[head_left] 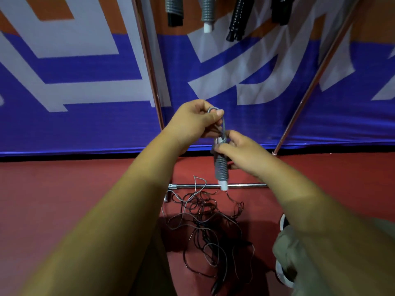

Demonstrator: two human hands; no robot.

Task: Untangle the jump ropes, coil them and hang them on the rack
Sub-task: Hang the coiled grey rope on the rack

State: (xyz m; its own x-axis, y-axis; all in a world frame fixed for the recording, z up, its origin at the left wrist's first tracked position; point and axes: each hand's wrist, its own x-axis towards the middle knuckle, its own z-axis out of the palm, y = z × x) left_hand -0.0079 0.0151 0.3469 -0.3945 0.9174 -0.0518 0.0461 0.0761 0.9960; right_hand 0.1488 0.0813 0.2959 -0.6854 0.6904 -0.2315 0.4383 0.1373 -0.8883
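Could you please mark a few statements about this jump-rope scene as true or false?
1. A tangle of black and grey cords lies on the red floor. True.
2. The grey ribbed handle with a white cap lies on the floor. False: it is held up in the air.
3. Nothing hangs at the top of the picture. False: grey and black ribbed handles hang there.
4. The banner behind is blue, white and orange. True.
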